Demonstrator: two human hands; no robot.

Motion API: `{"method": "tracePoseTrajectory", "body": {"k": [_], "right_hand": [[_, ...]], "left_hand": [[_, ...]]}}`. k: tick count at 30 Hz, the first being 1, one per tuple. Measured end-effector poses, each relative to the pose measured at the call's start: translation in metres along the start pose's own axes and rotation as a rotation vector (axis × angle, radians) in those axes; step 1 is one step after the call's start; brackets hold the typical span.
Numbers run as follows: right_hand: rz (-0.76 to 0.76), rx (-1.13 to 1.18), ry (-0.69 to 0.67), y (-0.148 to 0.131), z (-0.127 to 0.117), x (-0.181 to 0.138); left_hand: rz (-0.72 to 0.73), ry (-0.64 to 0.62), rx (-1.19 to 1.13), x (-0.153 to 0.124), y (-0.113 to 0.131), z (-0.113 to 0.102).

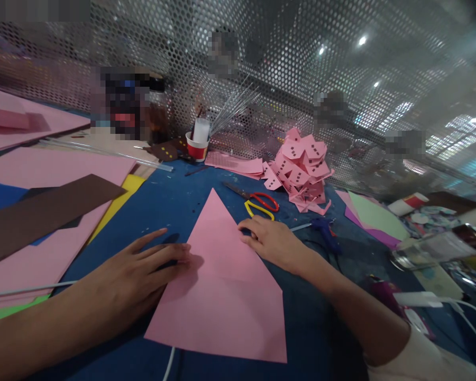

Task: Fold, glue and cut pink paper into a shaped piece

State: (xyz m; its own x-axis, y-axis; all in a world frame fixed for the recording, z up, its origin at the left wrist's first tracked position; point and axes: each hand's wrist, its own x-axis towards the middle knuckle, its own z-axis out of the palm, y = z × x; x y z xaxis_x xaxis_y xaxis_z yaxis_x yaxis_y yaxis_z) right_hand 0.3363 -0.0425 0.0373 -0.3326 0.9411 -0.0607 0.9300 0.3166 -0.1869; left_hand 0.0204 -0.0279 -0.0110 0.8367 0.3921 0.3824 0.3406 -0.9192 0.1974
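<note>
A pink sheet point(222, 286) with a pointed top lies in front of me on the blue table, over a white cable. Its right edge is between the bent fingers and thumb of my right hand point(269, 241). My left hand point(138, 278) is stretched out at the left edge, index finger raised and other fingertips touching the paper. Just beyond my right hand lie scissors point(262, 203) with red and yellow handles. A blue glue gun point(326, 233) rests to the right of them.
A pink folded-paper model point(303, 169) with dark spots stands at the back, near a red and white cup point(197, 147). Brown card point(55, 214) and pink sheets point(99, 161) are stacked on the left. A glass jar point(432, 248) lies at right beside a white cable plug point(418, 299).
</note>
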Motion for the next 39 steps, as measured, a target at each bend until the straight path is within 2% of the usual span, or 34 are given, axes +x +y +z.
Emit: {"method": "tracePoseTrajectory", "body": {"k": [8, 15, 18, 22, 26, 33, 39], "right_hand": [[-0.053, -0.074, -0.009, -0.001, -0.009, -0.018], [-0.075, -0.048, -0.026, -0.003, -0.015, -0.026], [-0.075, -0.045, -0.012, -0.006, -0.012, -0.015], [-0.061, -0.028, 0.023, -0.008, -0.002, 0.016], [-0.007, -0.074, -0.003, -0.007, 0.005, 0.041], [0.071, -0.17, -0.039, -0.009, 0.003, 0.054], [0.059, -0.18, -0.047, -0.009, 0.002, 0.063]], "left_hand": [[0.026, 0.016, -0.012, 0.002, -0.001, -0.001], [0.059, 0.037, -0.006, 0.005, 0.002, -0.004], [0.049, 0.033, -0.008, 0.006, 0.001, -0.003], [0.063, 0.006, -0.003, 0.003, -0.002, 0.0], [0.027, -0.002, 0.0, -0.001, -0.004, 0.003], [0.033, -0.009, -0.002, -0.003, -0.005, 0.005], [0.047, 0.018, 0.003, -0.003, -0.007, 0.006]]}}
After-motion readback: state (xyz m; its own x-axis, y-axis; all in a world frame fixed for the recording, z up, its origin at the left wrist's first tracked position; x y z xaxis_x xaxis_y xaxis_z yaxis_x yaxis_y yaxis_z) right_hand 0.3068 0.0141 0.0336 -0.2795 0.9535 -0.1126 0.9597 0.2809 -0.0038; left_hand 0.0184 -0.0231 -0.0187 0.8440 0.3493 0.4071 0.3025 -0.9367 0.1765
